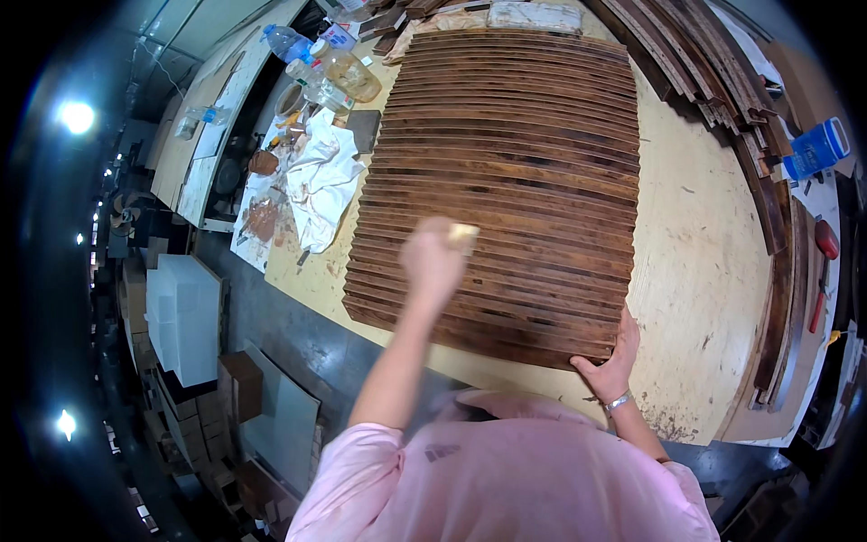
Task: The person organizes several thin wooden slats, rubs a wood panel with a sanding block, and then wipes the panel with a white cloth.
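A large dark-brown slatted wooden panel (506, 135) lies flat on the worktable, its ridges running from left to right. Over its lower left part is my left hand (433, 260), smeared by motion and closed on a small pale-yellow pad (463, 237). The pad is at the slats; whether it is folded sandpaper or a sponge I cannot tell. At the panel's near right corner my right hand (618, 359) grips the edge, thumb along the front and fingers up the right side. A silvery band circles that wrist.
Left of the panel lie a crumpled white cloth (322, 176), a dark block (363, 131) and several bottles, one a jar of amber liquid (348, 74). Wooden strips (668, 45) are stacked at the far right. A red-handled tool (825, 242) and a blue container (815, 149) lie beyond.
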Demonstrator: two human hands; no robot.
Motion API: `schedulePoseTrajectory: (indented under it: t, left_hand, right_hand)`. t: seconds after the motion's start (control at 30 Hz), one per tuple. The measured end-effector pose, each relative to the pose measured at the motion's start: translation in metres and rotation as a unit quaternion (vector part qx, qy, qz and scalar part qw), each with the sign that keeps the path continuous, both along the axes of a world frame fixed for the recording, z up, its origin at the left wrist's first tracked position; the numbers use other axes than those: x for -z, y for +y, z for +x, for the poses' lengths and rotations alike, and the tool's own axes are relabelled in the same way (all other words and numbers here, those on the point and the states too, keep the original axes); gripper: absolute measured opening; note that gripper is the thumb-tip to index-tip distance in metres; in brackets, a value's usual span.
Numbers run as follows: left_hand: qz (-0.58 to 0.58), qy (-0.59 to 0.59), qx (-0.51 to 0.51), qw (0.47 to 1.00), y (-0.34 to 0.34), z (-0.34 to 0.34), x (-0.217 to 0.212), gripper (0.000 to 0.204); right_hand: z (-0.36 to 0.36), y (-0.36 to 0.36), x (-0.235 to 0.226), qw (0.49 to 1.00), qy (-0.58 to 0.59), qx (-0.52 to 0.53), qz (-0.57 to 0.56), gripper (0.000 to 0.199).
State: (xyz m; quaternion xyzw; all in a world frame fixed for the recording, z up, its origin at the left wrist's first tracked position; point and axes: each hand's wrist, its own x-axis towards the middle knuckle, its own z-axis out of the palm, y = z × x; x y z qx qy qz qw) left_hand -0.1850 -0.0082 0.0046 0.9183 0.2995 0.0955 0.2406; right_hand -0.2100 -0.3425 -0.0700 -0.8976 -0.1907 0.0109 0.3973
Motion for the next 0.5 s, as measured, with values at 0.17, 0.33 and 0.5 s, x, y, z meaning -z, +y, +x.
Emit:
schedulePoseTrajectory:
  t: [0.17,0.33,0.5]
  left_hand:
    - [-0.08,-0.071,0.248,0.963,-0.135,0.032,0.018,0.02]
    - [-0.07,-0.05,0.27,0.959,-0.153,0.045,0.006,0.015]
    - [-0.006,-0.049,0.095,0.994,-0.037,0.008,0.012,0.017]
  right_hand:
    - [-0.001,-0.001,0.001,1.0,0.01,0.004,0.011,0.123]
    - [0.001,-0.001,0.002,1.0,0.005,0.009,-0.008,0.12]
    - [0.002,-0.001,-0.005,0.999,0.033,-0.009,-0.001,0.128]
